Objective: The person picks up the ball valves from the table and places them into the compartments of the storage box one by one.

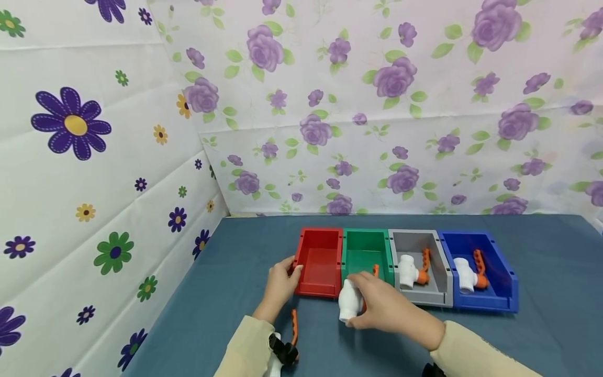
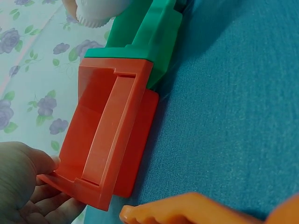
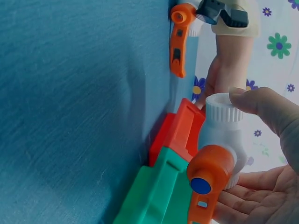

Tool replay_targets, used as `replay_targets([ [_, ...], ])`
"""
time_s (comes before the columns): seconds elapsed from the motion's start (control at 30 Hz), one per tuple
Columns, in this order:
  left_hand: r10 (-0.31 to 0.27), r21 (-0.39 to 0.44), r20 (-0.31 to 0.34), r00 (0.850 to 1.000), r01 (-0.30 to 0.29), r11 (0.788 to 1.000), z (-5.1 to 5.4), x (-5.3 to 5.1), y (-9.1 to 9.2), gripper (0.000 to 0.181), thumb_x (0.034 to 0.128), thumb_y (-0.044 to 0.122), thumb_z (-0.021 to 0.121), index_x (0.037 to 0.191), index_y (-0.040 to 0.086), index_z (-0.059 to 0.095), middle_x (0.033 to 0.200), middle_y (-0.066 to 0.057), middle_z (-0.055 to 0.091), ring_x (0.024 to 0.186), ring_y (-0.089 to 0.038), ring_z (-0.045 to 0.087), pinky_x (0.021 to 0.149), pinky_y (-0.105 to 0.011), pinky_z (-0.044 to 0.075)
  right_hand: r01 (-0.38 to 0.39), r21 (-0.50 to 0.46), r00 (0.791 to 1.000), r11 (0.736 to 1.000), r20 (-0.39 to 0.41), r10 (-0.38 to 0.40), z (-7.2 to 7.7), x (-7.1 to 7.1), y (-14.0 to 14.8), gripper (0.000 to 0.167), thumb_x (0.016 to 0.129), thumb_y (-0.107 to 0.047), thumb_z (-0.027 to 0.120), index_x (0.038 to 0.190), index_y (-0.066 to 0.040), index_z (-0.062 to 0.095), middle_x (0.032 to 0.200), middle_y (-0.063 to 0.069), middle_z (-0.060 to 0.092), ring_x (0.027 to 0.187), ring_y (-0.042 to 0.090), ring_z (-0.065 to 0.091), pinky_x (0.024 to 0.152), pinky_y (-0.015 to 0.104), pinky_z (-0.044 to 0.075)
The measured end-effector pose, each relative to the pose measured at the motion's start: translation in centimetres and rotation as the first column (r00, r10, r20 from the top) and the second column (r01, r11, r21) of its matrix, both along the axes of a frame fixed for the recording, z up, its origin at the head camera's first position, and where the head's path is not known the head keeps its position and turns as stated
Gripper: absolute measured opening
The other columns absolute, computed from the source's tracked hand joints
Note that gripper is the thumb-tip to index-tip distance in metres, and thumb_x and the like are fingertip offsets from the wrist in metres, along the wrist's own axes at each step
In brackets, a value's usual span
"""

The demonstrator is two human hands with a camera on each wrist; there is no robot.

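My right hand [image 1: 383, 303] grips a white plastic ball valve [image 1: 350, 301] by its two ends, thumb on one and fingers on the other. Its orange lever [image 3: 204, 200] shows clearly in the right wrist view. The valve is held above the front of the green bin [image 1: 367, 248]. My left hand [image 1: 281, 283] pinches the left wall of the red bin [image 1: 317, 262], thumb inside and fingers outside, as the left wrist view shows. Nothing lies in the red bin. Below my left forearm is another white valve with an orange lever [image 1: 294, 327], partly hidden by the sleeve and wrist camera.
To the right, the grey bin [image 1: 443, 290] and the blue bin [image 1: 509, 293] adjoin the green one in a row. Each holds a white valve with an orange lever. A blue-green cloth [image 1: 188, 335] covers the table, and flowered sheets hang behind and at left.
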State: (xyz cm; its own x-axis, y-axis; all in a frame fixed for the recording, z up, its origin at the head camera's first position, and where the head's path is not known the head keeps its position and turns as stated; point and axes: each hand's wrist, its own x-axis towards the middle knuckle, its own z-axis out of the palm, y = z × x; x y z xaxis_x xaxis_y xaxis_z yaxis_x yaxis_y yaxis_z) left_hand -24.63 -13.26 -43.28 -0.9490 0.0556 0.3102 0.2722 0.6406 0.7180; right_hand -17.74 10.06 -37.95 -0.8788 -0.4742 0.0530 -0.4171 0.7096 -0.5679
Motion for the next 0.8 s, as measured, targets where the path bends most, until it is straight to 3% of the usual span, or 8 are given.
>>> replay_targets([
  [0.23, 0.001, 0.001, 0.005, 1.0, -0.001, 1.0, 0.0, 0.0, 0.0, 0.032, 0.0915, 0.008, 0.061, 0.12, -0.007, 0.061, 0.107, -0.022, 0.068, 0.086, -0.027, 0.067, 0.072, -0.037, 0.058, 0.026, -0.016, 1.0, 1.0, -0.004, -0.026, -0.3, -0.6, 0.3, 0.081, 0.066, -0.027, 0.086, 0.13, 0.007, 0.049, 0.121, 0.015, 0.056, 0.098, 0.021, 0.055, 0.08, 0.043, 0.053],
  [0.5, 0.005, 0.013, 0.019, 1.0, -0.005, 1.0, 0.2, 0.1, 0.0, 0.033, 0.0919, 0.009, 0.061, 0.121, -0.007, 0.061, 0.108, -0.022, 0.068, 0.087, -0.027, 0.067, 0.072, -0.038, 0.058, 0.048, 0.005, 0.998, 0.999, -0.043, -0.048, -0.6, -1.4, 0.5, 0.08, 0.067, -0.027, 0.085, 0.13, 0.006, 0.05, 0.116, 0.012, 0.057, 0.091, 0.016, 0.053, 0.073, 0.036, 0.052],
  [0.8, 0.003, 0.01, 0.019, 1.0, -0.003, 1.0, 0.2, 0.1, 0.0, 0.033, 0.0918, 0.008, 0.061, 0.121, -0.007, 0.061, 0.107, -0.022, 0.068, 0.086, -0.027, 0.067, 0.072, -0.038, 0.058, 0.099, -0.001, 0.994, 0.995, -0.038, -0.099, -1.2, -2.0, 0.6, 0.08, 0.067, -0.028, 0.086, 0.131, 0.005, 0.05, 0.121, 0.015, 0.057, 0.1, 0.022, 0.056, 0.085, 0.044, 0.052],
])
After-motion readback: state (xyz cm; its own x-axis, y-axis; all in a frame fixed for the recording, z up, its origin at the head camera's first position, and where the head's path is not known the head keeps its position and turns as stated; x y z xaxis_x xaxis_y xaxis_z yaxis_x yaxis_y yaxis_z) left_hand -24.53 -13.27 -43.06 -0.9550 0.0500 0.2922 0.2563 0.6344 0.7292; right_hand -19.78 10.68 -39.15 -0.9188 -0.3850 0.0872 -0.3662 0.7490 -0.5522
